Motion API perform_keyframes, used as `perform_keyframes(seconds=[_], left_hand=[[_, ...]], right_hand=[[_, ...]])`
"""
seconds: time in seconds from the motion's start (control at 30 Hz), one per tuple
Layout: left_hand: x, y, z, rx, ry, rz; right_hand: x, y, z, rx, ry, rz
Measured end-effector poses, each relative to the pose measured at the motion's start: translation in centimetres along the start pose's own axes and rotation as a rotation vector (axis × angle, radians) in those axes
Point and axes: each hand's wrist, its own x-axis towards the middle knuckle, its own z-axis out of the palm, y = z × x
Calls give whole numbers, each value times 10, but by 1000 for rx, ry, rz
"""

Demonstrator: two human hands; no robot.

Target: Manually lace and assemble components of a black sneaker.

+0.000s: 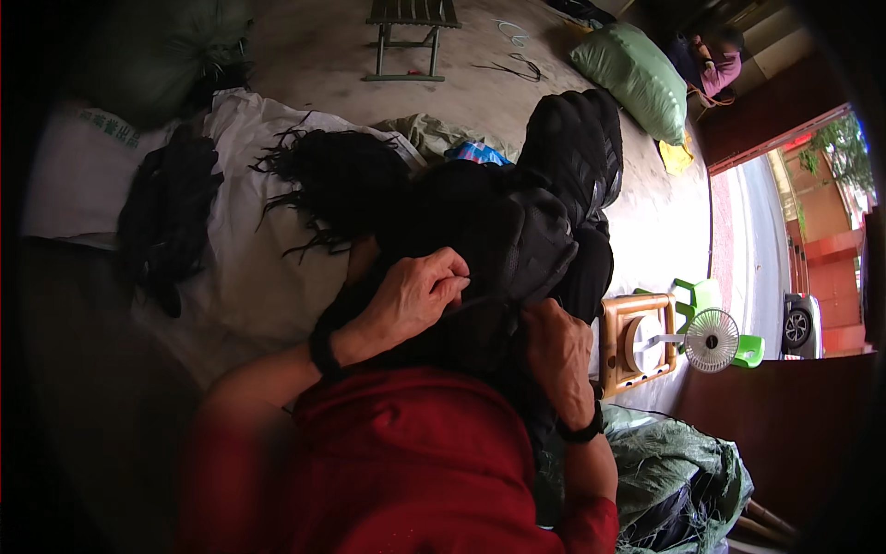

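Observation:
Black fabric piece (pixel 475 323) lies across my lap; its dark folds blend together and its kind is unclear. Thumb and forefinger of my left hand (pixel 411 294) are pinched just above it, and whatever is between them is too small to name. My right hand (pixel 560 355) is curled closed against the right edge of the black fabric, gripping it. Beyond my hands sits a bulky, ridged black padded item (pixel 572 152). To the left, a heap of black strips (pixel 337 180) spreads over a white sheet.
Another black bundle (pixel 171 208) lies on the white sheet (pixel 277 314) at left. A small fan (pixel 711 341) stands by a bamboo-framed stool (pixel 609 369) at right. Farther off are a stuffed green sack (pixel 637 78), a folding stool (pixel 406 46) and a person (pixel 720 65).

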Motion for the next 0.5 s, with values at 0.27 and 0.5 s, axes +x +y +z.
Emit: perform_keyframes(seconds=[0.27,0.5], left_hand=[[-3,-2,12,176,44,66],[-5,-3,20,90,21,13]], right_hand=[[7,-3,23,12,114,-54],[-17,1,13,909,220,579]])
